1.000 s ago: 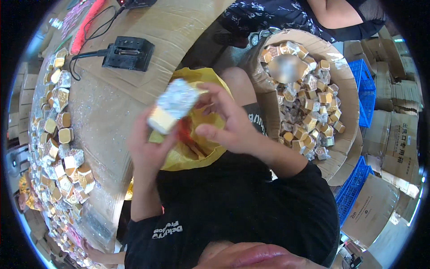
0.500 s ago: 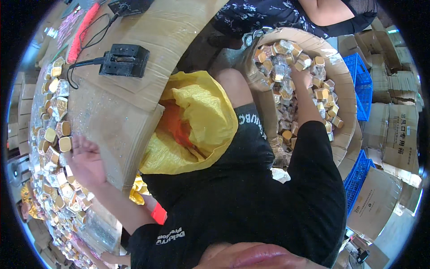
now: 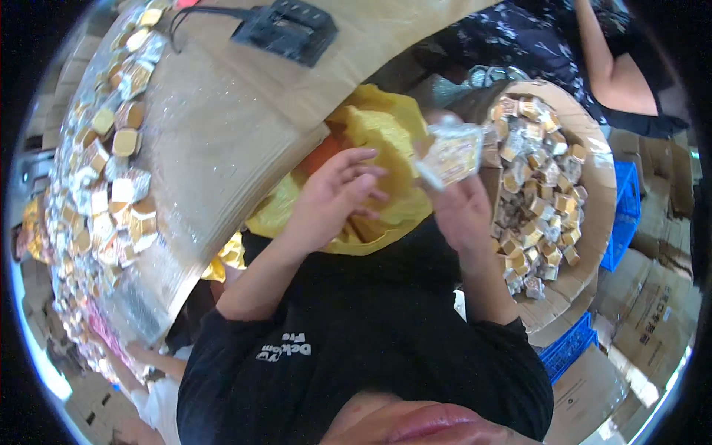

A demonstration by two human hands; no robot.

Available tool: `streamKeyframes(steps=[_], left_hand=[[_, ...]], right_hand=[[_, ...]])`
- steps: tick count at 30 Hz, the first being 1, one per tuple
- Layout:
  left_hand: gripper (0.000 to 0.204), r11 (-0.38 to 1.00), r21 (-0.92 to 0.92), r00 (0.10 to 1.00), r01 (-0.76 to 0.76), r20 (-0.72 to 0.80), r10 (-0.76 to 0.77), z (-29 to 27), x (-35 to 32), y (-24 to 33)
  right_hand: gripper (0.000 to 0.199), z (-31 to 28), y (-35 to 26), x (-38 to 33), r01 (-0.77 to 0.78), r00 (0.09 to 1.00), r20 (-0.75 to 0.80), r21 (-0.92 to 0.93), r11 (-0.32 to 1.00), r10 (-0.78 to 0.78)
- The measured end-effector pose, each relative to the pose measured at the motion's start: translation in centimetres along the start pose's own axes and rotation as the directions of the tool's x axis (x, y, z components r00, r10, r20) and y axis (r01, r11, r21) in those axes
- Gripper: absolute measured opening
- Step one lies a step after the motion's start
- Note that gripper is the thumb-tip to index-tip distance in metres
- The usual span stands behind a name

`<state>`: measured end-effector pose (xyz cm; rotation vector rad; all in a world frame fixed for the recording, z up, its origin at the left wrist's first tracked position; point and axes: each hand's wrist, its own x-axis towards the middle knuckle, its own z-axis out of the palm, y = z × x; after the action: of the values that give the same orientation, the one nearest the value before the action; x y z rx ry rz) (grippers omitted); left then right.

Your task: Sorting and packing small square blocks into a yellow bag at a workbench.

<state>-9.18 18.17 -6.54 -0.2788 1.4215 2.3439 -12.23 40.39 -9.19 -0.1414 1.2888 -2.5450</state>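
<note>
My right hand grips a small plastic-wrapped box with a pale, patterned face, raised in front of me. My left hand is empty, its fingers apart and a little curled, with the palm toward the box. Below and between both hands lies a yellow woven sack with its mouth gaping and something orange inside. To the right stands a large round-edged cardboard bin, filled with several small gold-and-white boxes in clear wrap.
On the left, a cardboard-covered table carries a long heap of wrapped boxes and a black corded device. Blue crates and cartons stand at right. Other people's arms show at upper right and lower left.
My right hand has come out of the bin with a wrapped box. My left hand has moved from the table's heap to above the sack. The view has shifted.
</note>
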Motion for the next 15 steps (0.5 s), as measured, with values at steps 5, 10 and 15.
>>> streamKeyframes(steps=[5,10,15], left_hand=[[0.049,0.992,0.049,0.993,-0.116,-0.009,0.116,-1.1,-0.4,-1.1],[0.047,0.951,0.212,0.968,-0.225,-0.065,0.244,-3.8,-3.0,-1.4],[0.042,0.829,0.342,0.829,-0.442,-0.199,0.523,-7.0,-6.8,1.7]], right_hand=[[0.069,3.0,3.3,-0.5,-0.148,0.968,0.171,-0.208,0.967,0.185],[0.062,2.5,3.9,1.1,-0.03,0.953,0.229,-0.582,0.813,0.198],[0.047,1.9,2.4,2.8,-0.01,0.985,0.116,-0.686,0.727,0.124]])
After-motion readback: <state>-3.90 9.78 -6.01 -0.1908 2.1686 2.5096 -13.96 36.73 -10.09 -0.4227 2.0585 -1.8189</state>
